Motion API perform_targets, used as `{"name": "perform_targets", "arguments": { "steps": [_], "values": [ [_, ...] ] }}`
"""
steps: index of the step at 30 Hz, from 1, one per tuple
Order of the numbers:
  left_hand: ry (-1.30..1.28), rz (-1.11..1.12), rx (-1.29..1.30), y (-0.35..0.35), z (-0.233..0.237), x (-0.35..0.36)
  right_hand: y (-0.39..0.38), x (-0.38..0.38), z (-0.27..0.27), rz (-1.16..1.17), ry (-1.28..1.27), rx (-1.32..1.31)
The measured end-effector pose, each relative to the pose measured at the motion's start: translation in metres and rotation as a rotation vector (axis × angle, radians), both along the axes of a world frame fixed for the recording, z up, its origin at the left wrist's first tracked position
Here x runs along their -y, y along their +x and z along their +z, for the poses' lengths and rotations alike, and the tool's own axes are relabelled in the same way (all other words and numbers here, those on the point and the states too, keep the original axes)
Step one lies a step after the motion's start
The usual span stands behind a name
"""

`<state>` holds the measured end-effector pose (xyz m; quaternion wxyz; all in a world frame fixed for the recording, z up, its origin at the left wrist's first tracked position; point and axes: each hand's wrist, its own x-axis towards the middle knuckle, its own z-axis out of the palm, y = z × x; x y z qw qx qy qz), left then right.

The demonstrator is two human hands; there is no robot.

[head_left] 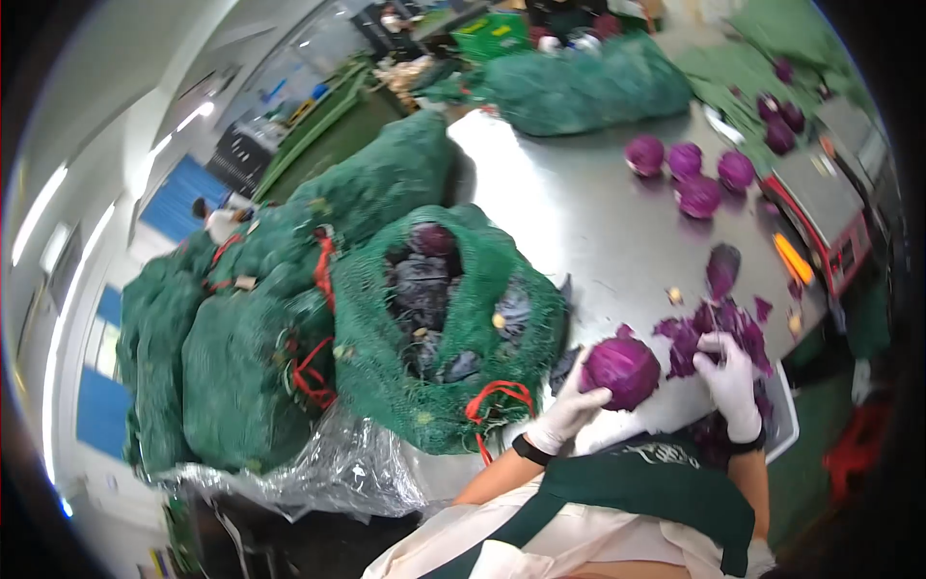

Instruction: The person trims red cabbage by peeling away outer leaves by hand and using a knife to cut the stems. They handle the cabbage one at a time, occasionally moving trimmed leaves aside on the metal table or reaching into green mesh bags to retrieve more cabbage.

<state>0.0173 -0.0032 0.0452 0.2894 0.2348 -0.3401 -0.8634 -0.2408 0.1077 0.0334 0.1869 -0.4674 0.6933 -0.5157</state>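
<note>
My left hand (571, 410), in a white glove, is closed around the side of a peeled red cabbage (622, 372), holding it over the metal table's near edge. To its right is my right hand (730, 386), also white-gloved, its thumb and forefinger curved with a gap between them. No held object shows in it. Loose purple cabbage leaves (743, 328) lie just beyond and around that hand. Below it, a white bin (786, 415) with dark leaves in it stands at the table edge, partly hidden by my arm.
An opened green mesh sack (521, 376) of red cabbages stands left of my hands, beside more full sacks (256, 376). Several peeled cabbages (696, 196) rest farther back near a red-edged scale (820, 207) and an orange-handled tool (793, 259). Another sack (588, 87) lies at the far edge.
</note>
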Motion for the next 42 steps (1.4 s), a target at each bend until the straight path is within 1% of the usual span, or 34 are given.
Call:
{"name": "perform_targets", "arguments": {
  "steps": [2, 3, 4, 5, 6, 8, 12, 15, 16, 17, 18, 19, 21, 23, 26, 30, 32, 34, 36, 38, 39, 40, 41, 42],
  "values": [
    [-0.148, -0.024, 0.033, -0.004, -0.005, 0.002, 0.026, 0.001, 0.022, 0.107, 0.05, 0.288],
    [-0.263, -0.008, 0.073, -0.006, -0.008, 0.003, 0.036, 0.002, 0.028, 0.158, 0.08, 0.186],
    [-0.3, -0.008, 0.087, -0.007, -0.014, 0.003, 0.045, 0.003, 0.033, 0.204, 0.11, 0.085],
    [-0.358, -0.026, 0.117, -0.006, -0.012, 0.003, 0.054, 0.006, 0.04, 0.226, 0.14, 0.041],
    [-0.415, -0.045, 0.149, -0.005, -0.01, 0.003, 0.058, 0.007, 0.038, 0.194, 0.165, -0.026],
    [-0.426, -0.024, 0.143, -0.003, -0.011, 0.004, 0.057, 0.008, 0.029, 0.187, 0.177, 0.074],
    [-0.365, -0.048, 0.127, 0.0, -0.011, 0.004, 0.057, 0.008, 0.026, 0.207, 0.164, 0.102],
    [-0.46, -0.033, 0.16, -0.002, -0.014, 0.005, 0.054, 0.008, 0.023, 0.194, 0.16, 0.058],
    [-0.462, -0.033, 0.159, -0.003, -0.013, 0.006, 0.051, 0.008, 0.021, 0.188, 0.156, 0.116],
    [-0.566, -0.034, 0.208, -0.003, -0.011, 0.006, 0.05, 0.007, 0.019, 0.181, 0.152, 0.175],
    [-0.67, -0.034, 0.256, -0.004, -0.009, 0.007, 0.05, 0.007, 0.021, 0.18, 0.151, 0.174],
    [-0.669, -0.035, 0.254, -0.005, -0.008, 0.007, 0.051, 0.007, 0.024, 0.183, 0.133, 0.125],
    [-0.765, -0.04, 0.266, -0.007, -0.005, 0.007, 0.05, 0.006, 0.023, 0.187, 0.114, 0.073],
    [-0.789, -0.041, 0.272, -0.007, -0.001, 0.006, 0.046, 0.005, 0.012, 0.176, 0.164, 0.188],
    [-0.825, -0.05, 0.288, -0.006, 0.0, 0.006, 0.045, 0.005, 0.011, 0.184, 0.209, 0.15],
    [-0.863, -0.06, 0.316, -0.005, -0.002, 0.006, 0.048, 0.006, 0.012, 0.198, 0.219, 0.169],
    [-0.859, -0.065, 0.329, -0.004, 0.002, 0.005, 0.049, 0.008, 0.004, 0.208, 0.158, 0.241],
    [-0.857, -0.066, 0.338, -0.005, 0.008, 0.004, 0.047, 0.01, -0.005, 0.192, 0.161, 0.236],
    [-0.843, -0.067, 0.328, -0.006, 0.011, 0.003, 0.046, 0.009, -0.001, 0.178, 0.161, 0.23],
    [-0.872, -0.057, 0.338, -0.007, 0.008, 0.003, 0.044, 0.007, 0.022, 0.205, 0.256, 0.52],
    [-0.9, -0.049, 0.346, -0.007, 0.006, 0.003, 0.044, 0.005, 0.023, 0.207, 0.253, 0.52],
    [-0.907, -0.049, 0.348, -0.008, 0.006, 0.002, 0.043, 0.004, 0.022, 0.224, 0.233, 0.464],
    [-0.87, -0.056, 0.333, -0.009, 0.006, 0.001, 0.043, 0.005, 0.022, 0.242, 0.209, 0.407],
    [-0.839, -0.061, 0.318, -0.01, 0.006, 0.001, 0.041, 0.005, 0.019, 0.246, 0.194, 0.406]
  ]
}}
